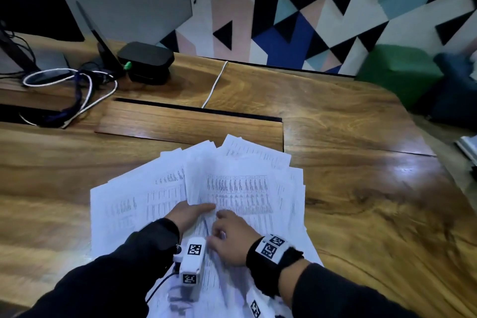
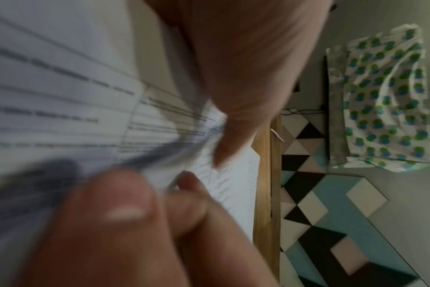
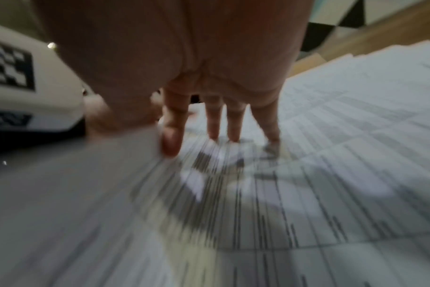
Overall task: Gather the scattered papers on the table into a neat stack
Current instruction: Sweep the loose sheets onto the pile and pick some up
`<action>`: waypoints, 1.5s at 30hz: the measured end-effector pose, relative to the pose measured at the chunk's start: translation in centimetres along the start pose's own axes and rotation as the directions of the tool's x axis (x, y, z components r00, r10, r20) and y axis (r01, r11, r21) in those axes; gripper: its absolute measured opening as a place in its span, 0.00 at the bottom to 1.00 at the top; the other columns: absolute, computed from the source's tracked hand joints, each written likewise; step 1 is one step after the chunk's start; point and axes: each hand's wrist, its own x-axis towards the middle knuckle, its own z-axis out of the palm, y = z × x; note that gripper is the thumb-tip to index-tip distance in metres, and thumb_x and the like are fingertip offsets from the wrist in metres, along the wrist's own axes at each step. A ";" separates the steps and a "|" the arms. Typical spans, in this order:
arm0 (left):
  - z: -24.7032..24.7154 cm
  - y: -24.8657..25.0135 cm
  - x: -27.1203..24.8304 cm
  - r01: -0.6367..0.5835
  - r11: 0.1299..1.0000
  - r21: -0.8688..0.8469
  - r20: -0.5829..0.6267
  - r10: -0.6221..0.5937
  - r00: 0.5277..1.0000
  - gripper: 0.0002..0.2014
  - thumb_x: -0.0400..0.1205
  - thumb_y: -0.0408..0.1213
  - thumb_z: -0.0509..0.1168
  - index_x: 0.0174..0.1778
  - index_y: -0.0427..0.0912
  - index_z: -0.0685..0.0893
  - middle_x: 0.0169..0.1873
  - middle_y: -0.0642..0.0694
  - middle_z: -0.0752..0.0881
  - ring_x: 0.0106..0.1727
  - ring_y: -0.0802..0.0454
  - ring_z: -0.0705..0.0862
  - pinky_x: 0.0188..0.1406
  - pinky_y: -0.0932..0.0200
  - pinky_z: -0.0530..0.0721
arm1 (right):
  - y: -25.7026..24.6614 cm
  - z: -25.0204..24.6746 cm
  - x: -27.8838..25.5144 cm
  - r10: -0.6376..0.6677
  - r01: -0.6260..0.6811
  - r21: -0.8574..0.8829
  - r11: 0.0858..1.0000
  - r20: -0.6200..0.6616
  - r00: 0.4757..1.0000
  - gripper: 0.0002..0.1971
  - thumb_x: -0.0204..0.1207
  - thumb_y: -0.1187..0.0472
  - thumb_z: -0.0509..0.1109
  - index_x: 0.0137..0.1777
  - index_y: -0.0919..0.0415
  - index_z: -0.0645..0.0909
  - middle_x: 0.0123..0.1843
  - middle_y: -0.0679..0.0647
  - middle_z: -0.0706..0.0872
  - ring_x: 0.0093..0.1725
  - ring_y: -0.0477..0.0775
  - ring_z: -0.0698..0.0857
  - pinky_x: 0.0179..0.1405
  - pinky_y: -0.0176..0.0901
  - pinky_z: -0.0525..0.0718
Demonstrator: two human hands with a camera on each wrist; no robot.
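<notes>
Wooden table under a fanned spread of printed papers, both hands at its near middle.

Left hand lies with its thumb over one sheet's near edge and fingers beneath it, seemingly pinching that sheet; right hand, just beside it, presses straight fingertips onto the sheets and grips nothing. Sheets fan away beyond both hands. They look light, limp and slippery, so I would squeeze the pile inward from its outer edges, then hold opposite sides to square it.
</notes>
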 end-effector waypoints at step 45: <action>-7.9 5.9 -5.4 -0.186 0.969 -0.161 0.021 0.192 0.981 0.21 0.67 0.45 0.78 0.54 0.38 0.92 0.51 0.37 0.93 0.46 0.40 0.92 0.53 0.44 0.88 | 15.4 -3.4 -7.2 0.605 -0.597 0.209 0.774 -0.522 0.601 0.62 0.53 0.18 0.64 0.81 0.60 0.58 0.80 0.60 0.64 0.78 0.65 0.65 0.74 0.60 0.71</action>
